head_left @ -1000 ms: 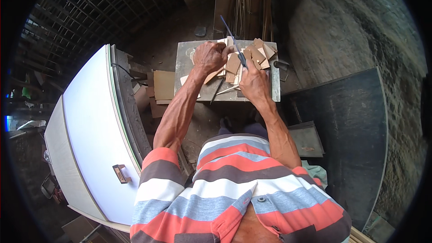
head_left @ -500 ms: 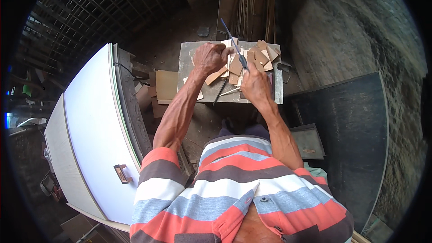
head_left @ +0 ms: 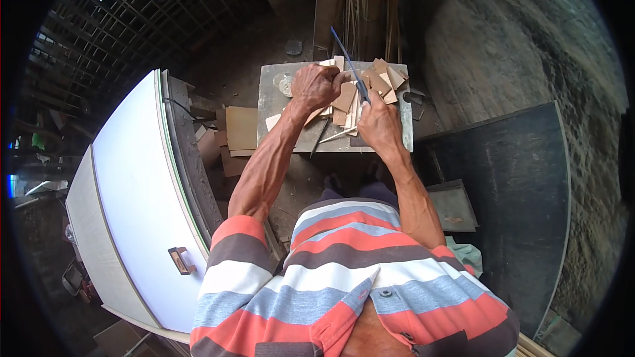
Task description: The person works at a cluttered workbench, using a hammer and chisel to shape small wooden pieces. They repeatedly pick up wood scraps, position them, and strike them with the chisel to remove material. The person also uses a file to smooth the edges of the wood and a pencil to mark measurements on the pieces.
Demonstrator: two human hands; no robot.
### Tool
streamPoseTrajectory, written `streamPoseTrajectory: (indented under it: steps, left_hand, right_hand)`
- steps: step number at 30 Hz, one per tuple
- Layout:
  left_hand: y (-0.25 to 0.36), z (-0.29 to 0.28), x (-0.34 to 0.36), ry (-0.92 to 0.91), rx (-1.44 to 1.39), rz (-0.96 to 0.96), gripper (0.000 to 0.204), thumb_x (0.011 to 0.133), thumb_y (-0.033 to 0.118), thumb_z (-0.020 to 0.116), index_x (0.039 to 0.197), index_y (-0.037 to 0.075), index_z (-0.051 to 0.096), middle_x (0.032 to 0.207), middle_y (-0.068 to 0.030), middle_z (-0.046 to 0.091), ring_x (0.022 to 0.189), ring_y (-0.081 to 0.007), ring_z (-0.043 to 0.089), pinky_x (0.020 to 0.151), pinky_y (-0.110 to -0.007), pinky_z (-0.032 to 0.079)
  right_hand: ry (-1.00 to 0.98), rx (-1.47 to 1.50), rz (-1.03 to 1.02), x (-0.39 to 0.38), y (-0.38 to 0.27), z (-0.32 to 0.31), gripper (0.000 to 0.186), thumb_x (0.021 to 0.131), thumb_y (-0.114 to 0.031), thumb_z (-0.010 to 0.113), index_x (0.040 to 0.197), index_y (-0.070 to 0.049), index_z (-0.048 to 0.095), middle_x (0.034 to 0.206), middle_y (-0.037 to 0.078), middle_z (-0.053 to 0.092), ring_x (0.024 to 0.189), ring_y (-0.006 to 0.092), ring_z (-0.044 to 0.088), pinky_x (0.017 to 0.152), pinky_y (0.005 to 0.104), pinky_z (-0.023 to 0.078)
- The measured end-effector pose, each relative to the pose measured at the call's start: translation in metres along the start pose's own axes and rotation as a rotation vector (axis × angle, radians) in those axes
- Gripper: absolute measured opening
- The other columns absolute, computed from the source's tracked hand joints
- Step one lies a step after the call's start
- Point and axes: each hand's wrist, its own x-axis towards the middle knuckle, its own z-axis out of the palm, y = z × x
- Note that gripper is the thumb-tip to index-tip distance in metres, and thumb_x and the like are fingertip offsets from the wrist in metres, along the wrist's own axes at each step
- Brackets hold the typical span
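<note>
My right hand (head_left: 381,124) is closed round the dark handle of a long, thin-bladed tool (head_left: 343,45); I cannot tell if it is a file or a saw. Its narrow bluish blade slants up and away to the left. Just left of it, my left hand (head_left: 315,86) is curled, with a small tan piece, apparently wood (head_left: 346,76), sticking out toward the blade. Whether the two touch is unclear. Beneath both hands, a pile of flat wood offcuts (head_left: 343,100) lies on a worn grey tabletop (head_left: 272,96). A dark slim stick-like tool (head_left: 321,137) rests at its near edge.
A large white panel with a handle (head_left: 135,185) stands close on my left. At right, a dark board (head_left: 509,185) leans by the rough wall (head_left: 516,46). Long wood strips (head_left: 370,6) stand behind the table. A round clear object (head_left: 286,84) sits on the table's left.
My left hand has shifted a little to the right, bringing the small piece nearer the blade. The thin-bladed tool has moved slightly right, still in my right hand.
</note>
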Motion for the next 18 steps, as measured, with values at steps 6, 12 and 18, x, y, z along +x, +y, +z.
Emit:
streamPoseTrajectory:
  steps: [6, 12, 18]
  left_hand:
    - [-0.004, -0.006, 0.002, 0.009, -0.002, -0.064, 0.036, 0.087, 0.04, 0.066, 0.071, 0.009, 0.073, 0.061, -0.0177, 0.063, 0.057, -0.0374, 0.063, 0.052, -0.045, 0.048]
    - [-0.014, -0.009, 0.005, -0.032, -0.022, -0.02, 0.028, 0.087, 0.036, 0.068, 0.081, 0.01, 0.076, 0.062, -0.0159, 0.063, 0.057, -0.0349, 0.062, 0.053, -0.042, 0.047]
    - [-0.001, -0.003, 0.005, -0.042, -0.016, -0.044, 0.029, 0.087, 0.038, 0.068, 0.081, 0.011, 0.076, 0.062, -0.0153, 0.062, 0.058, -0.036, 0.062, 0.052, -0.041, 0.047]
  right_hand:
    - [0.009, -0.001, -0.035, -0.021, 0.0, -0.004, 0.021, 0.088, -0.007, 0.055, 0.106, 0.002, 0.058, 0.067, 0.031, 0.061, 0.07, 0.0475, 0.065, 0.061, 0.0547, 0.05]
    - [0.023, 0.07, -0.058, -0.041, 0.0, -0.017, 0.022, 0.09, -0.011, 0.052, 0.107, 0.001, 0.058, 0.067, 0.029, 0.062, 0.068, 0.0483, 0.064, 0.061, 0.0565, 0.049]
    - [0.029, 0.069, -0.02, -0.053, 0.009, -0.022, 0.021, 0.09, -0.011, 0.054, 0.107, 0.0, 0.058, 0.068, 0.029, 0.062, 0.07, 0.0466, 0.065, 0.06, 0.0567, 0.049]
